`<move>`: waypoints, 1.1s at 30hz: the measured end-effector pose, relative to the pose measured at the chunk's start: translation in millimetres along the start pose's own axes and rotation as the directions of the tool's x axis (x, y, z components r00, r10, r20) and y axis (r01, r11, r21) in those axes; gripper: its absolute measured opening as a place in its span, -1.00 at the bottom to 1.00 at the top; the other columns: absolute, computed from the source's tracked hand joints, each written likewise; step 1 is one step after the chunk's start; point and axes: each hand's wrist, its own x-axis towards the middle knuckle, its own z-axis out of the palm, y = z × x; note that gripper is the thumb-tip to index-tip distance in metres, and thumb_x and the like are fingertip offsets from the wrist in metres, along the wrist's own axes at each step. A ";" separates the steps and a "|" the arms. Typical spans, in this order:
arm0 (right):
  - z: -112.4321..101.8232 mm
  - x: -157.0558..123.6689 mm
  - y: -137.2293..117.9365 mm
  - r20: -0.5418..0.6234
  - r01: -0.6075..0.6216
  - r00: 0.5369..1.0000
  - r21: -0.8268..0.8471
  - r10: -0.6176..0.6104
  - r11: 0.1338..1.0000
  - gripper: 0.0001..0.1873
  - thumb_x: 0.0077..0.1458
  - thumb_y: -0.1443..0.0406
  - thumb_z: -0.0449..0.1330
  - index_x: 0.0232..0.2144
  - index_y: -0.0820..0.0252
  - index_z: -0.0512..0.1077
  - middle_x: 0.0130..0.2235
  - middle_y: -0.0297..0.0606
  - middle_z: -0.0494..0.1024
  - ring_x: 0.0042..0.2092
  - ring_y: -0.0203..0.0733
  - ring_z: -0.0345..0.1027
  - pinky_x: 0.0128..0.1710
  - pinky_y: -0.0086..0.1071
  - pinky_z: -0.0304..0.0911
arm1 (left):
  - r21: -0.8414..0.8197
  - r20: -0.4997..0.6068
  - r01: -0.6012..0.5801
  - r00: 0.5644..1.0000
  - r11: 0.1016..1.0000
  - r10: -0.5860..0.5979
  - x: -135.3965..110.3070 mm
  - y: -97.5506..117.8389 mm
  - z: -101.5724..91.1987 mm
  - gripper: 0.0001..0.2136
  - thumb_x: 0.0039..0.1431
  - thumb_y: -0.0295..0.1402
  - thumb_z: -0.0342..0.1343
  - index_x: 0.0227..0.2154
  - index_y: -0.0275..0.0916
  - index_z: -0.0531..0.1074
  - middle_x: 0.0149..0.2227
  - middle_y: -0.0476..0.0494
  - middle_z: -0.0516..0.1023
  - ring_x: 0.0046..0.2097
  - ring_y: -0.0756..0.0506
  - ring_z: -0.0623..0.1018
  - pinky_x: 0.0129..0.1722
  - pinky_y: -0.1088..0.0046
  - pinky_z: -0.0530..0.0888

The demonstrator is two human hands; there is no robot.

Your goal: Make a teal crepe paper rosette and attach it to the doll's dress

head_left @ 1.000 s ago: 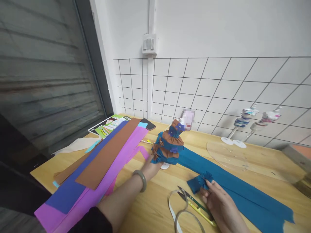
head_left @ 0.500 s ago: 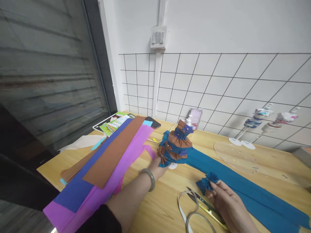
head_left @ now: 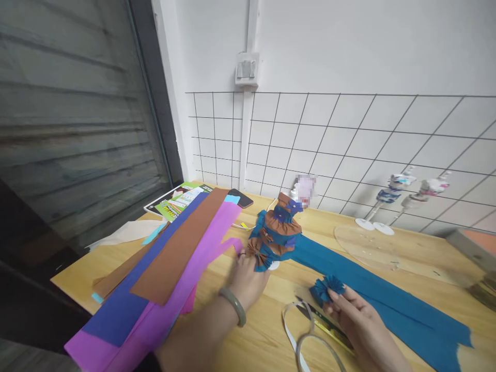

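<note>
My right hand (head_left: 354, 312) pinches a teal pleated paper rosette (head_left: 327, 289) between thumb and fingers, just above the table. To the left, my left hand (head_left: 250, 281), with a bangle on its wrist, is beside a doll (head_left: 284, 227) dressed in brown and teal crepe paper. A brown-and-teal fan rosette (head_left: 257, 251) is at the lower left of the doll's skirt, against the left fingers. Those fingers are partly hidden and blurred, so their grip cannot be made out. The doll stands on a white base (head_left: 274, 265); its head is pixelated.
Purple (head_left: 194, 261), blue and brown paper strips lie at left, before a phone (head_left: 242, 199) and booklets. A teal strip (head_left: 406, 310) runs right. Scissors (head_left: 329, 330) and a ribbon loop (head_left: 289, 312) lie in front. Two small dolls (head_left: 393, 188) stand at back right.
My left hand has shifted slightly left and down beside the doll's skirt. The teal rosette in my right hand has turned a little. The whole view has swung slightly right.
</note>
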 end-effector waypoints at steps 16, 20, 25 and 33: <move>29.1 13.6 -8.0 0.221 -0.005 0.975 0.112 -0.020 0.994 -0.89 -0.13 0.28 0.33 -0.52 0.14 0.46 -0.52 -0.39 0.44 -0.47 -0.35 0.31 -0.40 -0.47 0.22 | -0.882 0.431 0.335 0.859 -0.332 -0.277 -7.8 34.6 25.8 -0.88 -0.12 -0.50 0.22 -0.45 -0.33 0.42 -0.30 -0.20 0.47 -0.20 -0.09 0.45 -0.12 0.33 0.33; 45.8 20.5 -1.1 0.244 -0.021 0.970 0.134 -0.013 0.991 -0.87 -0.18 0.27 0.35 -0.52 0.13 0.47 -0.53 -0.41 0.45 -0.48 -0.36 0.32 -0.41 -0.48 0.23 | -0.896 0.389 0.291 0.879 -0.336 -0.276 -4.8 29.6 25.7 -0.84 -0.06 -0.46 0.19 -0.34 -0.26 0.46 -0.21 -0.16 0.49 -0.16 -0.11 0.45 -0.08 0.29 0.31; 51.0 20.9 7.6 0.269 -0.037 0.963 0.125 0.002 0.991 -0.85 -0.19 0.28 0.36 -0.47 0.18 0.51 -0.46 -0.37 0.48 -0.47 -0.39 0.32 -0.42 -0.51 0.24 | -0.912 0.350 0.276 0.909 -0.304 -0.224 -1.4 28.3 24.3 -0.77 -0.02 -0.43 0.16 -0.24 -0.21 0.46 -0.12 -0.16 0.48 -0.08 -0.13 0.44 -0.09 0.32 0.32; 45.2 20.2 9.2 0.273 -0.025 0.962 0.147 -0.016 0.989 -0.84 -0.18 0.28 0.36 -0.45 0.14 0.51 -0.44 -0.40 0.48 -0.48 -0.41 0.31 -0.43 -0.52 0.25 | -0.937 0.330 0.298 0.926 -0.180 -0.184 3.6 35.6 19.0 -0.72 -0.03 -0.45 0.17 -0.18 -0.27 0.45 -0.12 -0.21 0.49 -0.05 -0.14 0.43 -0.13 0.37 0.35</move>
